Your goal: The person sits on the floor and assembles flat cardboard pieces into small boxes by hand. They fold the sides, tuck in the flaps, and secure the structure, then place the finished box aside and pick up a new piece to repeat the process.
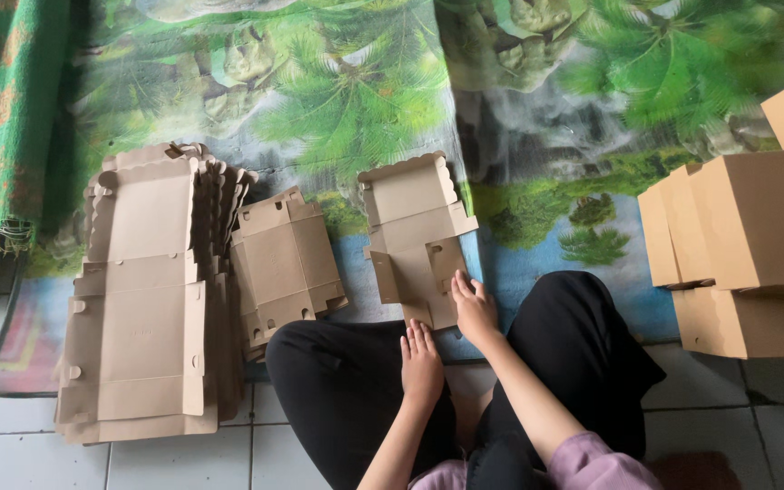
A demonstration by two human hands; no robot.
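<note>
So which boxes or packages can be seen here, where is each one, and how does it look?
Flat box blank: brown cardboard, partly folded, on the mat before the right hand.
Small stack: brown folded pieces, left of it.
Big stack: flat brown blanks, far left.
Finished boxes: plain brown, piled at right.
No labels or screens.

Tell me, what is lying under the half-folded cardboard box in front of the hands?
Under the half-folded box lies a mat printed with palm trees, spread over the tiled floor. The mat's picture beneath the cardboard is covered and cannot be seen.
</note>
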